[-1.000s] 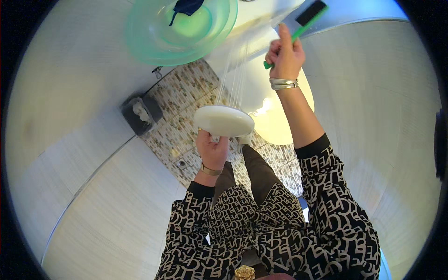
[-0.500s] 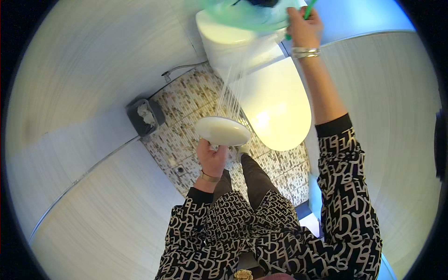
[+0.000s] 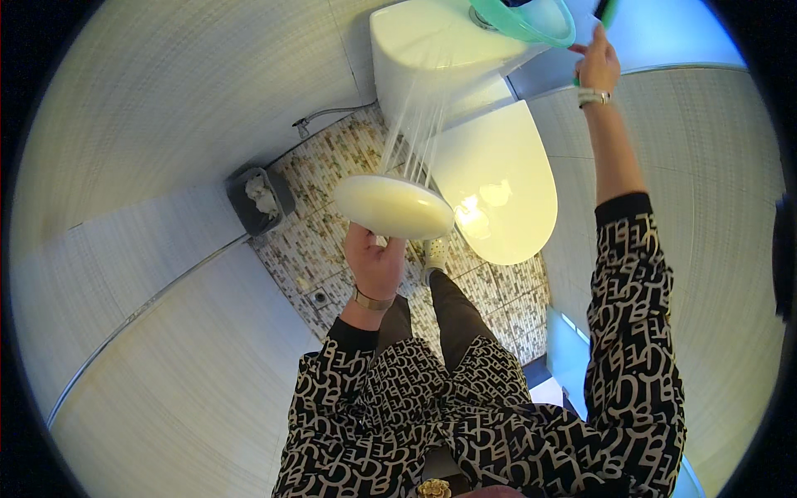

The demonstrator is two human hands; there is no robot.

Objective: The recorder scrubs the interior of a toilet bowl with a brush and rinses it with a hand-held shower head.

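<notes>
My left hand (image 3: 375,264) is closed around a round white shower head (image 3: 394,206), seen from its back. Thin streams of water (image 3: 419,124) run from it toward the white toilet tank (image 3: 407,46). At the upper right, my right hand (image 3: 599,66) is closed on a green strip-like handle (image 3: 611,12), whose ends show above and below the fingers. Just left of that hand, a translucent green plastic basin (image 3: 544,31) hangs over the tank's far side, with something dark partly inside it. Whether handle and basin are joined, I cannot tell.
The toilet's closed lid (image 3: 498,183) has a wet patch on it. A grey bin (image 3: 249,212) with crumpled paper stands in the left corner. A small hose sprayer (image 3: 300,126) hangs on the wall. Mosaic-patterned tiles (image 3: 324,241) cover the floor, with a drain (image 3: 320,297) at the left.
My right hand and the green basin have moved to the right, uncovering more of the tank and its flush button. The shower head has risen slightly closer, still spraying.
</notes>
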